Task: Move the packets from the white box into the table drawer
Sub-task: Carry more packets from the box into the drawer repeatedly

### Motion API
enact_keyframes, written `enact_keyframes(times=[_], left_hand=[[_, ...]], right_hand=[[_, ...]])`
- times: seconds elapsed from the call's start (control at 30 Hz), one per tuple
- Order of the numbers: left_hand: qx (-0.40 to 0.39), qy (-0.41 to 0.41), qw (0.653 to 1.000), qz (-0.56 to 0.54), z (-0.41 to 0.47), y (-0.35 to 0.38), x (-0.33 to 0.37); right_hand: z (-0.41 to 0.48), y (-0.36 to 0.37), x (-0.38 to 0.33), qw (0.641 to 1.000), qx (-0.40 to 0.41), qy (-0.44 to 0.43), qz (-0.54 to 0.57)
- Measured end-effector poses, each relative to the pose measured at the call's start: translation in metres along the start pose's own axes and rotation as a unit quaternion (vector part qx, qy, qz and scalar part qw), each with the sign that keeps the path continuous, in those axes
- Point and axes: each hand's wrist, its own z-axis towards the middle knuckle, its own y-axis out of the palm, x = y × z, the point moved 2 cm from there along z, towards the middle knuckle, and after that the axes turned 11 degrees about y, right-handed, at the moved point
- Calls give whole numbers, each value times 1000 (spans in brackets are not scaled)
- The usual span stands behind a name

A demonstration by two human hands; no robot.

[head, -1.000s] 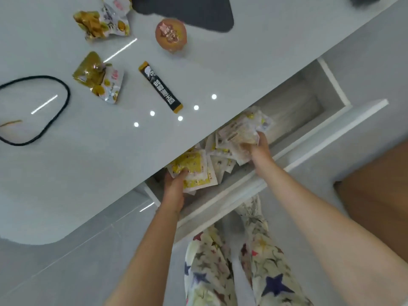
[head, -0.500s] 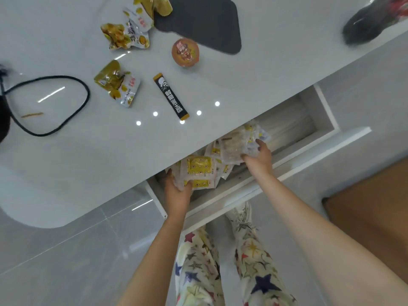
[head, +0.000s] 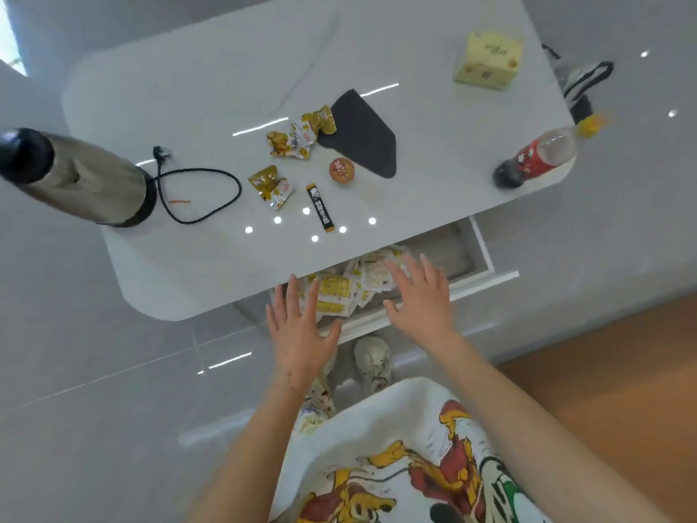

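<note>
Observed: left hand (head: 301, 334), right hand (head: 422, 300), fingers (head: 293, 296) spread, holding nothing. Heaped packets (head: 339, 292) fill the open drawer (head: 479, 254); closing could jam them under the counter (head: 188, 258).

Perhaps ten packets (head: 333, 290), three wrappers (head: 273, 184), one bottle (head: 535, 156), one box (head: 488, 60).

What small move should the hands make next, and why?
Probably push the drawer shut by its front: the packets already lie inside it, and both the left hand and the right hand hover open above them, holding nothing.
</note>
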Motion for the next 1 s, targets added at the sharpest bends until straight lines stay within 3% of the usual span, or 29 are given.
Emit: enact_keyframes(times=[0.2, 0.47, 0.67, 1.0], left_hand=[[27, -40, 999, -19, -46, -57, 21], [120, -120, 985, -22, -119, -119, 18], [161, -219, 962, -34, -202, -149, 0], [268, -406, 868, -96, -374, -164, -85]], right_hand=[[-48, -58, -27, 996, 36, -76, -36], [-102, -102, -96, 968, 34, -218, -117], [-161, -108, -160, 927, 48, -342, -145], [-314, -48, -305, 816, 48, -530, -227]])
